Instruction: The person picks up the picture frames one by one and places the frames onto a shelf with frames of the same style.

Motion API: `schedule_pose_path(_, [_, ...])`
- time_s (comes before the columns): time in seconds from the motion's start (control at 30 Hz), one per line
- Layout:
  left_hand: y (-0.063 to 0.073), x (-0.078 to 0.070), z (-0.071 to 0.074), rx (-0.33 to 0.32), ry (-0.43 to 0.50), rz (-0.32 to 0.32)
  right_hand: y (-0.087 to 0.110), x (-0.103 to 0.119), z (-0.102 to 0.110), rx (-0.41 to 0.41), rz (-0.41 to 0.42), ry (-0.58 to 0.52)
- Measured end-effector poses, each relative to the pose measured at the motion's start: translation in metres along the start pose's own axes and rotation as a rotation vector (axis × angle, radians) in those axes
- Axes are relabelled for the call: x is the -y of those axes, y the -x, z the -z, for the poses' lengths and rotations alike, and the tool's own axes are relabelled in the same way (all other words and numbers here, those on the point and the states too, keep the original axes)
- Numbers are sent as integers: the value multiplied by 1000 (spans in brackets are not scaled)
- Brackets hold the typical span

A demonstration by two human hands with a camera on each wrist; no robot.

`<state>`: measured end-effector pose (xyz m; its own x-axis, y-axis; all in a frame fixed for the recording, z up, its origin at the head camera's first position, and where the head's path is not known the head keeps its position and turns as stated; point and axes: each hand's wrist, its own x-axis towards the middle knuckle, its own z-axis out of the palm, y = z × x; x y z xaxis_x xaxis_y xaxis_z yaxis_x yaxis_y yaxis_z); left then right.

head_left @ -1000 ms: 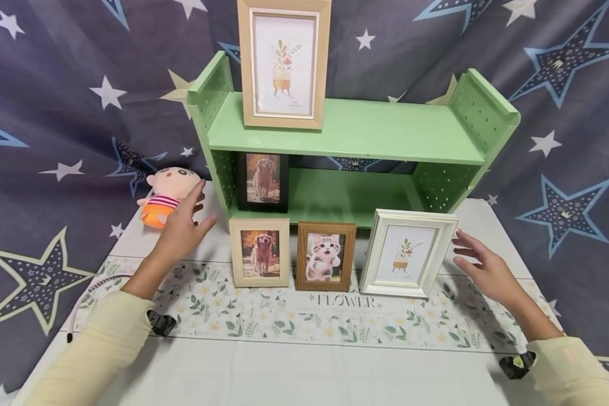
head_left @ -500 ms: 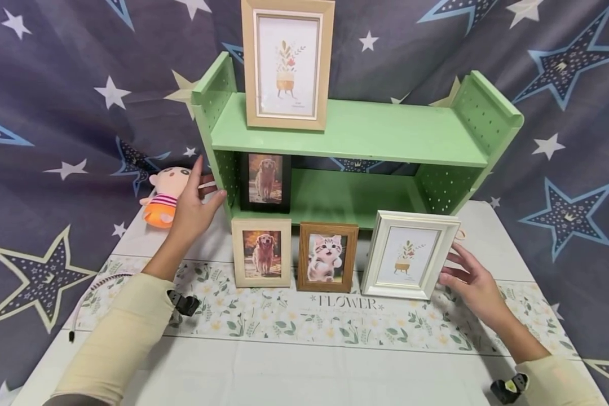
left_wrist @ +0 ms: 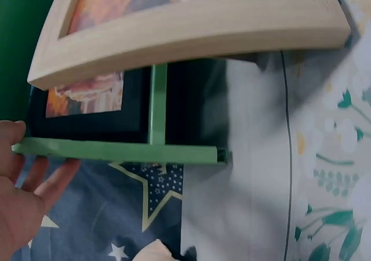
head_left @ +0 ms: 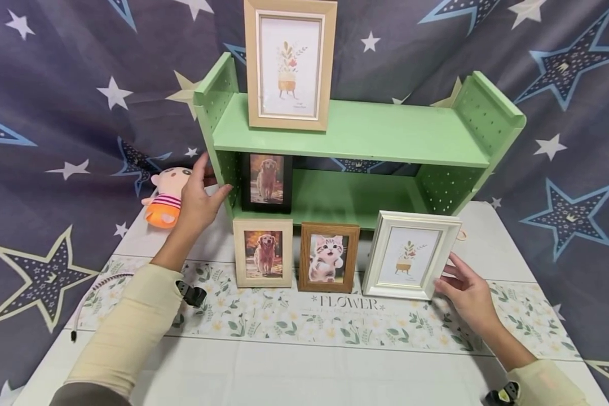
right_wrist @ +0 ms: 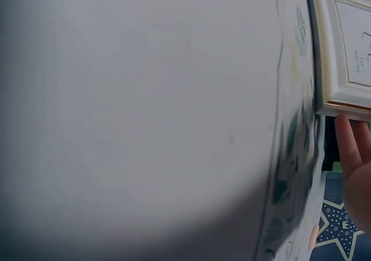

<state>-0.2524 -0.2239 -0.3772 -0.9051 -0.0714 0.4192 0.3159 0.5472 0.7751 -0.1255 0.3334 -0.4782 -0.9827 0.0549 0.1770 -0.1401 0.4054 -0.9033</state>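
In the head view my left hand holds the left side panel of the green shelf, its thumb on the front edge and its fingers along the outer side. My right hand is at the right side of a white picture frame, extended fingertips right at its lower edge. The right wrist view shows these fingers beside the frame's border. Left of the white frame stand a brown frame with a kitten picture and a pale wood frame with a dog picture.
A larger beige frame stands on the upper shelf, and a black frame on the lower one. A plush toy sits left of the shelf. A cord lies on the table's left side. A star-patterned cloth hangs behind.
My left hand has moved right from in front of the plush toy to the shelf's left panel. My right hand has come down and left to the white frame's lower right side.
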Motion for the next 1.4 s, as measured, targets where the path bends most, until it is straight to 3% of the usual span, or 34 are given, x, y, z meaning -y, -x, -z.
schedule_pose_path(0.17, [-1,2,1,4,-32,-33,2,-2,-2,0,20,32])
schedule_pose_path(0.33, [-2,2,2,31,-43,-59,5,-5,-5,-13,36,-35])
schedule_pose_path(0.43, [-2,2,3,41,-50,-56,7,-5,-7,-30,27,-76])
schedule_pose_path(0.67, [-2,2,5,60,-58,-50,8,-4,-10,-66,15,-28])
schedule_pose_path(1.4, [-2,3,3,45,-83,-47,5,3,-5,-32,70,-95])
